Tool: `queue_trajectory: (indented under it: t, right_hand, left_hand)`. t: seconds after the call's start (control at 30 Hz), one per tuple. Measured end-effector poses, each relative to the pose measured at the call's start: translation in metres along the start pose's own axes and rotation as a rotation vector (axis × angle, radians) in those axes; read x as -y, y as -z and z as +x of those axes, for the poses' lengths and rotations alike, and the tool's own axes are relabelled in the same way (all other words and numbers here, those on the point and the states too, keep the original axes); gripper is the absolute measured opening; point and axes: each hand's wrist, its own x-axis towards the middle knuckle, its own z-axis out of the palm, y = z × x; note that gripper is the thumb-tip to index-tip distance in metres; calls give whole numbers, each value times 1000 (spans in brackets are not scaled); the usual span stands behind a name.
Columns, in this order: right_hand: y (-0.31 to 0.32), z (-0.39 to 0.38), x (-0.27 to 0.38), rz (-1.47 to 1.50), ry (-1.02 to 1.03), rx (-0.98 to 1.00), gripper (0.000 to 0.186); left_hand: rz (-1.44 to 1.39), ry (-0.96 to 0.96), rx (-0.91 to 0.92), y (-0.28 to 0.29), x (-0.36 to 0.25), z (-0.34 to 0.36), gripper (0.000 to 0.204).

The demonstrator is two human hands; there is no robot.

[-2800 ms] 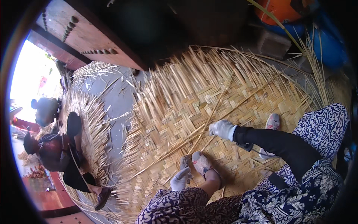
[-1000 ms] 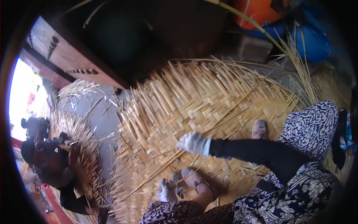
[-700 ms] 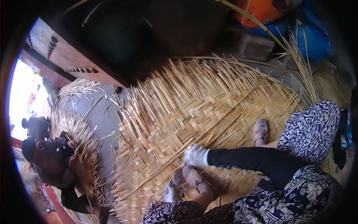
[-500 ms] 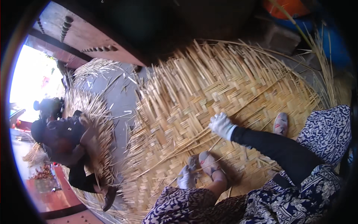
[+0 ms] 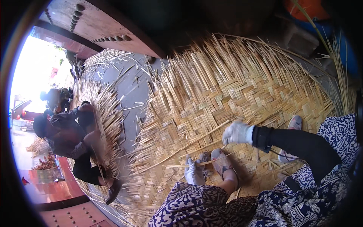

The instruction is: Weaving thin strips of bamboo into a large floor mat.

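A large woven reed mat (image 5: 242, 96) spreads under my feet, its far edge fringed with loose reed ends. My left hand (image 5: 194, 174), in a pale glove, is low beside my shoe (image 5: 224, 163), thumb raised and fingers closed on a flat reed strip (image 5: 206, 163) that sticks out both ways. Farther right, my gloved right hand (image 5: 238, 133) hovers over the mat, its fingers curled together and pointing down. Whatever the right fingertips pinch is too thin to make out. Long loose strips lie slantwise across the weave near both hands.
At the left another person (image 5: 70, 132) crouches on a second reed mat (image 5: 107, 125). Grey floor (image 5: 130, 83) shows between the mats. A studded wooden door panel (image 5: 109, 26) stands at the upper left. A stone block (image 5: 301, 39) and upright reeds (image 5: 340, 83) are at the upper right.
My right hand has drawn back toward me and rightward, its fingers now curled downward. My left hand's thumb has come up, with the reed strip now plain in its grip. The view has shifted slightly.
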Motion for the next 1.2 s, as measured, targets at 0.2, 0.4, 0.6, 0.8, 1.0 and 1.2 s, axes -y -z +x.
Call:
queue_trajectory:
  t: [0.2, 0.4, 0.6, 0.8, 1.0, 1.2]
  right_hand:
    - [-11, 8, 22, -111, 29, 63, 15]
    - [-35, 54, -6, -949, 29, -469, 9]
    - [-26, 60, -16, -718, 107, -412, 7]
    - [-6, 50, 0, -270, 57, -217, 9]
    - [9, 38, 20, -213, -87, -120, 18]
    - [18, 22, 50, -200, -118, 37, 27]
  left_hand:
    - [-58, 65, -107, -5, -15, 4, 19]
    - [-2, 47, -118, -3, -7, 7, 20]
    - [151, 106, -195, 10, -9, 23, 30]
    - [144, -14, -168, 6, -11, 21, 27]
    - [185, -31, -111, -3, -12, 25, 27]
    - [150, -68, -48, -13, -9, 24, 30]
